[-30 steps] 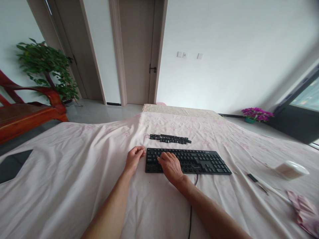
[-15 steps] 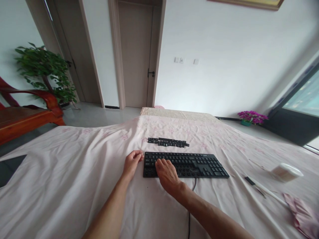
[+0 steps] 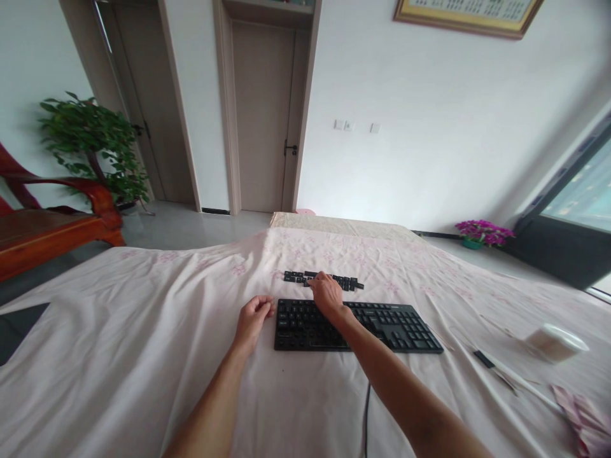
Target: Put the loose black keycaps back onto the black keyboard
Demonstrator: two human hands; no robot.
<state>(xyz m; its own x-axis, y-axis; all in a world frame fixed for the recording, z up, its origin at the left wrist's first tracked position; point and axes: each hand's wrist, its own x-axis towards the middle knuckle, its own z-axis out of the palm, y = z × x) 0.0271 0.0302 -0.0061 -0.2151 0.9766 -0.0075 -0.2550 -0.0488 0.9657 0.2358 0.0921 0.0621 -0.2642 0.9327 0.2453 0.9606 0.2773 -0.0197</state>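
A black keyboard (image 3: 382,324) lies on a pale pink floral cloth (image 3: 143,331), its cable (image 3: 366,413) running toward me. Beyond it sits a row of loose black keycaps (image 3: 351,284). My right hand (image 3: 325,292) reaches over the keyboard and its fingertips rest on the keycaps, pinched together; whether it holds one is hidden. Curled loosely, my left hand (image 3: 252,318) rests on the cloth at the keyboard's left end, with nothing visible in it.
To the right lie a white lidded container (image 3: 554,342), a thin black tool (image 3: 496,369) and a folded pink cloth (image 3: 582,413). A red wooden bench (image 3: 52,222), a green plant (image 3: 90,143) and doors stand behind; purple flowers (image 3: 482,230) sit at the far right.
My right hand left the keyboard's keys and moved forward to the loose keycaps. My left hand stayed put. The view tilted up slightly.
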